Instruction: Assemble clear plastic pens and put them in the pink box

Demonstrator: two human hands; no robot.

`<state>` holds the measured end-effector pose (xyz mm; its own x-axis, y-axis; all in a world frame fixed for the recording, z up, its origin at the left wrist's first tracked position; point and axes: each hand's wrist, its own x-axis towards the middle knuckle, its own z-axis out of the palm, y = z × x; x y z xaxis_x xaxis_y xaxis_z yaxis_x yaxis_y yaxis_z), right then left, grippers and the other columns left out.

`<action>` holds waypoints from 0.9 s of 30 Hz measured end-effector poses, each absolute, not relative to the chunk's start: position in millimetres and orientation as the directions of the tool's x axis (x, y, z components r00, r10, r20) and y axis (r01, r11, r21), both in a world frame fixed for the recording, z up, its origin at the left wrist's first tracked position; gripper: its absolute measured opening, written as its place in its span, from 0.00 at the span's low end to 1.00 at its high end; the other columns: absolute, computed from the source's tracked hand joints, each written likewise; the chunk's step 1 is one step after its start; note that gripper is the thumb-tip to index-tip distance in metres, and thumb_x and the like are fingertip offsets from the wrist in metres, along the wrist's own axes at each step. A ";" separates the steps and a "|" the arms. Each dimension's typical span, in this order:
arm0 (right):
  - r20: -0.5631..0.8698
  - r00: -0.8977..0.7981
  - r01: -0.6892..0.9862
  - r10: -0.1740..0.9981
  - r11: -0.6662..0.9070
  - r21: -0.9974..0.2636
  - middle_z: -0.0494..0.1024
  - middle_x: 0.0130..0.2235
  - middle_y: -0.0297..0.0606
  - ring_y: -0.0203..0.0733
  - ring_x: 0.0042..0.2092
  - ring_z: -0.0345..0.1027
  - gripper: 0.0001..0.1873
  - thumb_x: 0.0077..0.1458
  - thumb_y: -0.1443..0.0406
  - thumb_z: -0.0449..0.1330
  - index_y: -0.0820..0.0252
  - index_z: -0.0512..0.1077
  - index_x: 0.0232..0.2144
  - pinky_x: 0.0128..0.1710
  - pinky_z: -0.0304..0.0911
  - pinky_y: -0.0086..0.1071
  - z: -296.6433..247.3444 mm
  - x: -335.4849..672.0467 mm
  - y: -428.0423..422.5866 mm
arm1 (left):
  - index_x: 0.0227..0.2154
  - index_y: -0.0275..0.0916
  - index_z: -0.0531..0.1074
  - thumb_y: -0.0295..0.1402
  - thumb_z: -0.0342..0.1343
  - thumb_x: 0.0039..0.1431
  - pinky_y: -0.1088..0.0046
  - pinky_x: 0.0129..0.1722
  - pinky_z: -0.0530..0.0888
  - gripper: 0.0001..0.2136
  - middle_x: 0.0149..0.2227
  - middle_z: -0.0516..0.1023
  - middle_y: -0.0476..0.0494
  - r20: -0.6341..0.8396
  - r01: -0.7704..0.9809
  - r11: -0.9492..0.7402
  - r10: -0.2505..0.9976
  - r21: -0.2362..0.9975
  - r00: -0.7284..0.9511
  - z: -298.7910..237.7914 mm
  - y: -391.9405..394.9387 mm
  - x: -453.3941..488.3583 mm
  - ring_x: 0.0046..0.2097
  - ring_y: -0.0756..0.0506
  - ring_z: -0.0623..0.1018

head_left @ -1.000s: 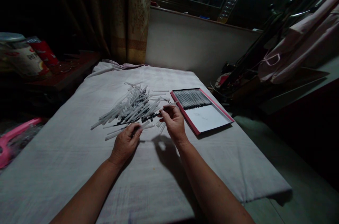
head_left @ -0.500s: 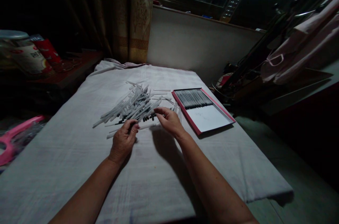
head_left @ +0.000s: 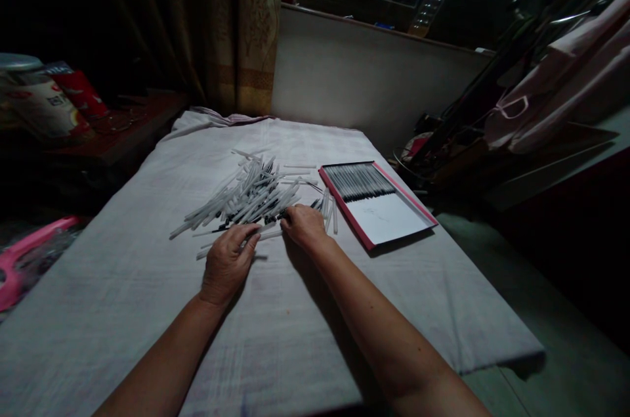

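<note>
A loose pile of translucent white pen barrels (head_left: 246, 190), mixed with black pen parts, lies on the cloth-covered table. My left hand (head_left: 229, 263) is at the near side of the pile, thumb and fingers pinched on a pale pen barrel (head_left: 267, 228) that points to the right. Just right of it, my right hand (head_left: 305, 226) reaches down with its fingers closed beside small black pen caps (head_left: 270, 219). Its fingertips are turned away, so what they grip is hidden. To the right rests a shallow red-edged box (head_left: 355, 223) with a row of pens (head_left: 359, 182) across its far half.
A few loose barrels (head_left: 329, 207) lie between the pile and the box. On the left are a dark side table (head_left: 142, 131) with a jar (head_left: 46, 105), and a pink handle (head_left: 34, 249). A curtain and wall stand behind; a pink cloth hangs at right.
My right hand has lowered and moved slightly left, its fingers closing at the black caps. My left hand stays near the same spot, still pinching, turned a little more palm-down.
</note>
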<state>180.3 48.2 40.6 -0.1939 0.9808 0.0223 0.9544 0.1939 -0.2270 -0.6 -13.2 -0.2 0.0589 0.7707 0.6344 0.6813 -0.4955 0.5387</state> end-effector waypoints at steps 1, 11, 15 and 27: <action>0.032 -0.197 0.929 0.980 0.196 -0.315 0.82 0.40 0.44 0.47 0.43 0.75 0.11 0.58 0.63 0.57 0.57 0.79 0.38 0.41 0.65 0.35 39.6 181.9 46.9 | 0.43 0.41 0.77 0.37 0.52 0.66 0.66 0.45 0.76 0.11 0.40 0.83 0.43 0.636 0.687 -0.504 0.768 0.524 0.078 -0.8 -13.4 -0.7 0.43 0.43 0.81; -0.075 -0.157 -0.172 0.985 -0.103 -0.980 0.74 0.24 0.28 0.33 0.27 0.67 0.12 0.36 0.63 0.72 0.57 0.72 0.24 0.31 0.64 0.29 20.8 212.4 -3.3 | 0.45 0.42 0.76 0.36 0.53 0.67 0.65 0.45 0.76 0.10 0.41 0.83 0.43 0.653 0.702 -0.555 0.739 0.447 0.168 0.4 -17.0 3.0 0.43 0.43 0.81; -0.091 -0.201 -0.309 0.975 -0.151 -0.939 0.76 0.26 0.29 0.32 0.27 0.68 0.15 0.35 0.63 0.74 0.56 0.76 0.28 0.30 0.64 0.26 24.0 214.9 -9.9 | 0.45 0.41 0.76 0.34 0.53 0.66 0.67 0.44 0.76 0.09 0.41 0.83 0.43 0.658 0.697 -0.572 0.728 0.432 0.190 1.4 -17.7 4.3 0.42 0.43 0.81; -0.146 -0.290 -0.368 0.946 -0.251 -0.895 0.83 0.31 0.34 0.33 0.28 0.71 0.15 0.41 0.58 0.74 0.57 0.77 0.31 0.28 0.68 0.26 20.1 218.9 -8.8 | 0.46 0.43 0.75 0.31 0.56 0.64 0.66 0.46 0.75 0.09 0.41 0.82 0.44 0.587 0.647 -0.574 0.776 0.503 0.232 5.9 -25.0 9.3 0.44 0.44 0.80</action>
